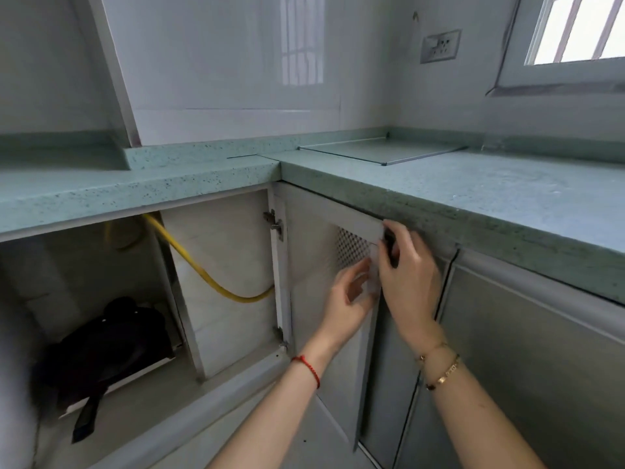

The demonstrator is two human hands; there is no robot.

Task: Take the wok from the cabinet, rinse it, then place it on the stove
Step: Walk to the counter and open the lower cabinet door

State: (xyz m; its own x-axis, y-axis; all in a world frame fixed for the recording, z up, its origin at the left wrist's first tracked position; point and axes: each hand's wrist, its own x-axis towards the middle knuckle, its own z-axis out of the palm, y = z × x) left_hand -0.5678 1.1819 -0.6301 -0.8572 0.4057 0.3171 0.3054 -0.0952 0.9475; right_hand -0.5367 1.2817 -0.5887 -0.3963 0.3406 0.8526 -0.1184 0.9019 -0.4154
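Cabinet door (324,265) stands ajar beneath the green countertop (490,194). Right hand (411,275) grips its dark handle (389,239); left hand (348,299) curls round the door's free edge. Black wok (108,340), apparently, lies inside the open left compartment, well apart from both hands.

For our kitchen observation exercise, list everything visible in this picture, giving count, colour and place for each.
wok: one, black, low in the open cabinet, left.
hose: one, yellow, looping inside that cabinet.
cabinet door: one, pale grey with perforated vent, swung open.
door handle: one, black, on that door's upper edge.
countertop: one, speckled green, L-shaped, along both walls.
glass panel: one, clear, flat on the countertop's corner.
wall socket: one, grey, above the countertop.
window: one, white-barred, top right.
left hand: one, red cord at wrist, at the door's edge; grip blurred.
right hand: one, gold bracelets at wrist, grips the door handle.
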